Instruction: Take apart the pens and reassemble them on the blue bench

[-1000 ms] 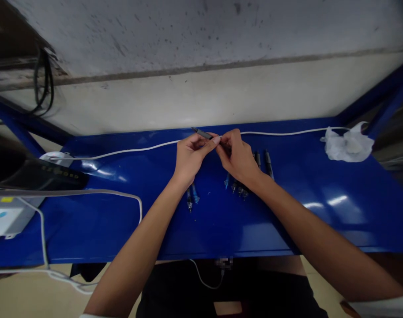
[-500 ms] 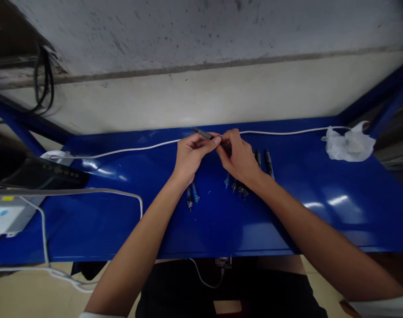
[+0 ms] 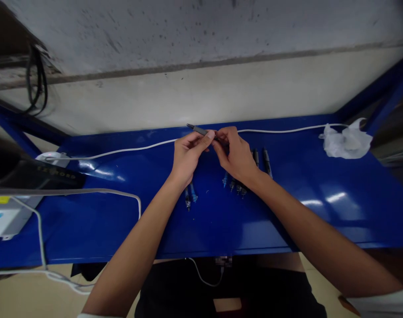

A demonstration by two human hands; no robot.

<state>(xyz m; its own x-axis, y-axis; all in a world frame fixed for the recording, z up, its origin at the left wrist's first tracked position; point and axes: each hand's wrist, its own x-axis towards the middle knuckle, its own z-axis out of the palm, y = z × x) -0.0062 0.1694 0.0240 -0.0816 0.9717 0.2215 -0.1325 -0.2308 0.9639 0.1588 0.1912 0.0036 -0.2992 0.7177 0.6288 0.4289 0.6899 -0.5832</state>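
A dark grey pen (image 3: pixel 197 129) is held above the blue table (image 3: pixel 201 234), its tip pointing up and to the left. My left hand (image 3: pixel 188 160) is closed round its middle, thumb on top. The fingers of my right hand (image 3: pixel 236 154) pinch its other end; part of that end is hidden by them. Beneath my left hand lie a black pen refill (image 3: pixel 187 201) and a blue one (image 3: pixel 193 194). Several more refills, one blue (image 3: pixel 224 180) and others dark (image 3: pixel 238 189), stick out below my right hand. Dark pen barrels (image 3: pixel 266 160) lie just right of it.
A white cable (image 3: pixel 138 148) runs along the back of the table by the wall. A crumpled white plastic bag (image 3: pixel 347 140) sits at the right end. On the left are a black device (image 3: pixel 58 174) and a white box (image 3: pixel 9 216) with cables.
The pen has tilted flatter and more of its barrel shows between my hands. Both hands keep hold of it. The view has shifted slightly.
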